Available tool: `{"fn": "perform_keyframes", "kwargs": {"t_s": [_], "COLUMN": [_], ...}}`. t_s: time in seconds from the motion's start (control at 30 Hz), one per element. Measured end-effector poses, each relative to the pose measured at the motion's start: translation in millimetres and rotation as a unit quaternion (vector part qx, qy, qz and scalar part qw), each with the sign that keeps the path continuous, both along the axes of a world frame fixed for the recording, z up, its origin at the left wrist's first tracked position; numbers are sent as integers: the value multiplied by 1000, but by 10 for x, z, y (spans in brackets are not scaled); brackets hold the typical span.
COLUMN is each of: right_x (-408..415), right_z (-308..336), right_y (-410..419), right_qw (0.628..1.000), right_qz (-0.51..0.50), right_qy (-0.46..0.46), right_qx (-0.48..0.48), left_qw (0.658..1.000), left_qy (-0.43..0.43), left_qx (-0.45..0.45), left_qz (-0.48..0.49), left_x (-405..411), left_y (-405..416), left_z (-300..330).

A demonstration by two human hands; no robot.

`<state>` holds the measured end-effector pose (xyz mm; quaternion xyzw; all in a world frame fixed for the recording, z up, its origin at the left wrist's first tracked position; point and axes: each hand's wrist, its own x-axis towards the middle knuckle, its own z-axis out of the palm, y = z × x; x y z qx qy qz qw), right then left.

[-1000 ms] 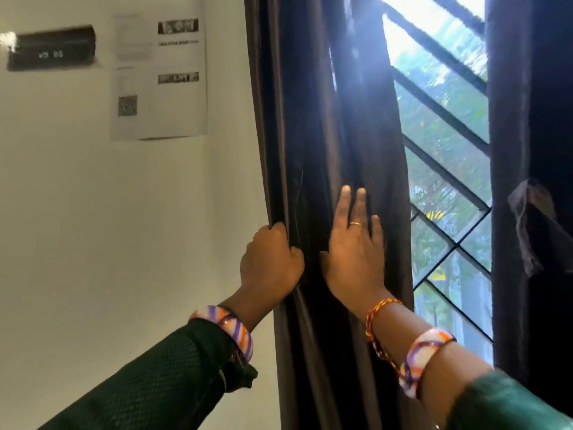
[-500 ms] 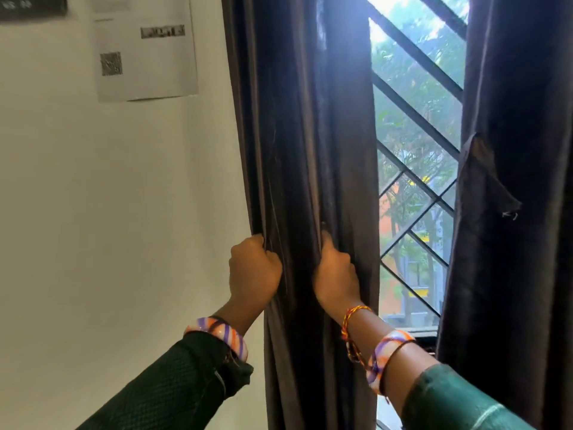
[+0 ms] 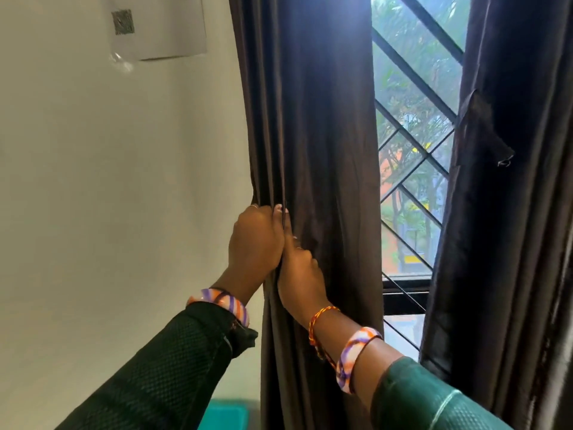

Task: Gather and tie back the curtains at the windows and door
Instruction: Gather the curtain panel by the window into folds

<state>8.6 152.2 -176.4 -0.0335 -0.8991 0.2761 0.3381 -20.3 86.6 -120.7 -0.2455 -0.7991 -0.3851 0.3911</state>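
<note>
A dark brown curtain (image 3: 316, 119) hangs left of the window, bunched into folds. My left hand (image 3: 255, 240) grips its left edge at mid height, fingers curled round the fabric. My right hand (image 3: 299, 268) is pressed right against the left one and clutches the folds beside it. A second dark curtain (image 3: 508, 243) hangs at the right of the window, with a fabric tie-back strap (image 3: 483, 131) and a small metal ring dangling from it.
The window (image 3: 412, 150) has a black diagonal metal grille, with trees and buildings outside. A white wall (image 3: 124, 181) on the left carries a taped paper sheet (image 3: 161, 26) with a QR code. A teal object (image 3: 223, 414) lies low by the wall.
My right hand went from flat on the curtain to gripping it, then slid left until it met my left hand. The curtain is bunched tighter. The view dropped lower.
</note>
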Motion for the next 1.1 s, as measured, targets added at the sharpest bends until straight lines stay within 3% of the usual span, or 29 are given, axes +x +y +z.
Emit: {"fn": "perform_keyframes", "kwargs": {"t_s": [0.13,0.3,0.37,0.47,0.53,0.6,0.7,0.9,1.1], "right_x": [195,570,716,806,854,853,771,804,698], "right_z": [-77,67,136,233,339,417,409,196,-5], "right_y": [-76,-20,71,308,513,657,735,465,210], "right_qw": [1000,992,982,929,949,983,987,992,997], "right_qz": [15,29,-15,-154,-184,-160,-98,-123,-57], "right_qy": [-7,-27,82,246,205,88,15,-30,-25], "right_qx": [6,119,171,230,152,3,-129,28,45], "left_qw": [1000,998,997,997,997,997,998,999,998], "left_qy": [-7,-4,3,2,1,6,14,5,53], "left_qx": [-6,-42,-46,-46,-39,-38,-42,-29,-9], "left_qz": [-9,43,54,68,73,69,50,24,-21], "left_x": [174,226,213,222,251,298,362,459,499], "left_y": [-34,-136,-215,-320,-334,-293,-173,75,184], "left_z": [0,43,44,31,25,14,-13,-41,-64]}}
